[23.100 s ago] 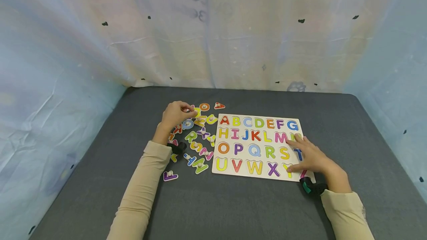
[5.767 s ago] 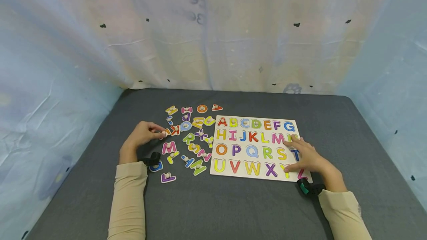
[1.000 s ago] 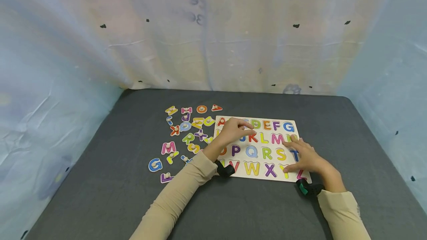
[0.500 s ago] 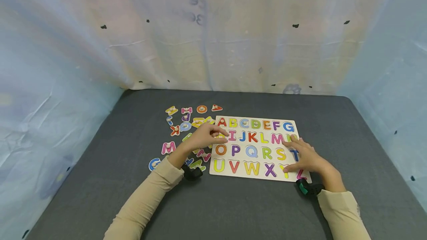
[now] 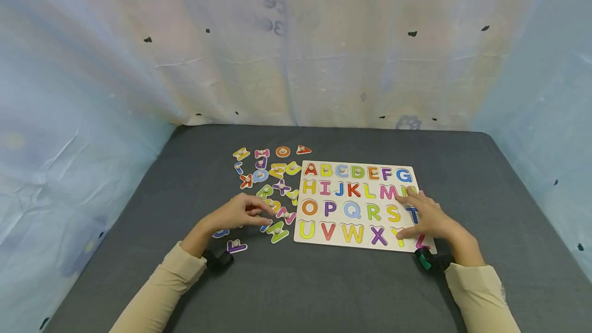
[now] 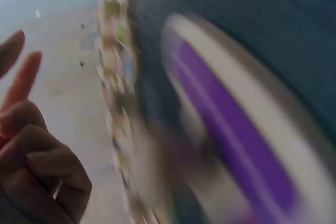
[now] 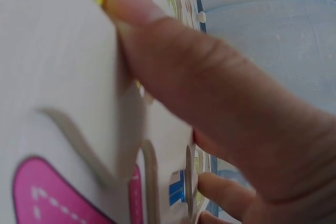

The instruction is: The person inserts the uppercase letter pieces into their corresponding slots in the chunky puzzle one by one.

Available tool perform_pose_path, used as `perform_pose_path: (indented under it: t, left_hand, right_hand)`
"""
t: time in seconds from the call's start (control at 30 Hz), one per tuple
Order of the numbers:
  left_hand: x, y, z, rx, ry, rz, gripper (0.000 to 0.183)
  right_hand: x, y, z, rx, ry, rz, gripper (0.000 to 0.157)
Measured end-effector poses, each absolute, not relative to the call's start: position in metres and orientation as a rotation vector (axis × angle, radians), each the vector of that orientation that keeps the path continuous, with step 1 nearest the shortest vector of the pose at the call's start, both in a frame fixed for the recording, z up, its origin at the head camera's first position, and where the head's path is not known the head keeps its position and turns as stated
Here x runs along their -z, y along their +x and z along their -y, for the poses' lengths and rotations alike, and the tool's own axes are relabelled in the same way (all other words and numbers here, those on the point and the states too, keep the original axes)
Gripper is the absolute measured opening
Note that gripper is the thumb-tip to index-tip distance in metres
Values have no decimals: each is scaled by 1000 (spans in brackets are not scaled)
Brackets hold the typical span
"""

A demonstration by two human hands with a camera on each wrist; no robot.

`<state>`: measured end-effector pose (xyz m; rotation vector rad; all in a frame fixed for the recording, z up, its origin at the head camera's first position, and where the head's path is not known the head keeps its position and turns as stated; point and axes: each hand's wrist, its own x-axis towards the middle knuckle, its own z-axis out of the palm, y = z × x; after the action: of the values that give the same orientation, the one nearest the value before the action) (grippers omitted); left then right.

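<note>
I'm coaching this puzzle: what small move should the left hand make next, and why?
Probably reach for the purple piece: it lies near the left hand, looks like F, and the F slot shows no knob, while A to E do.

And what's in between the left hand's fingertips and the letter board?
In the head view, a pink letter piece lies between the left hand and the board.
</note>
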<state>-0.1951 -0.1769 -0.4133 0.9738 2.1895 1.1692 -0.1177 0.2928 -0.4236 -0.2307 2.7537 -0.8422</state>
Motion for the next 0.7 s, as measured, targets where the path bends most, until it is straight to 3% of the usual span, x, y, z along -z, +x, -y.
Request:
perform_pose_path:
  t: [0.33, 0.7]
  left_hand:
    - [418, -184, 227, -1090, 1080, -2164, 25]
    - [414, -174, 238, -963, 1082, -2152, 22]
  right_hand:
    - [427, -120, -295, 849, -233, -2741, 101]
    - [429, -120, -297, 854, -227, -2742, 102]
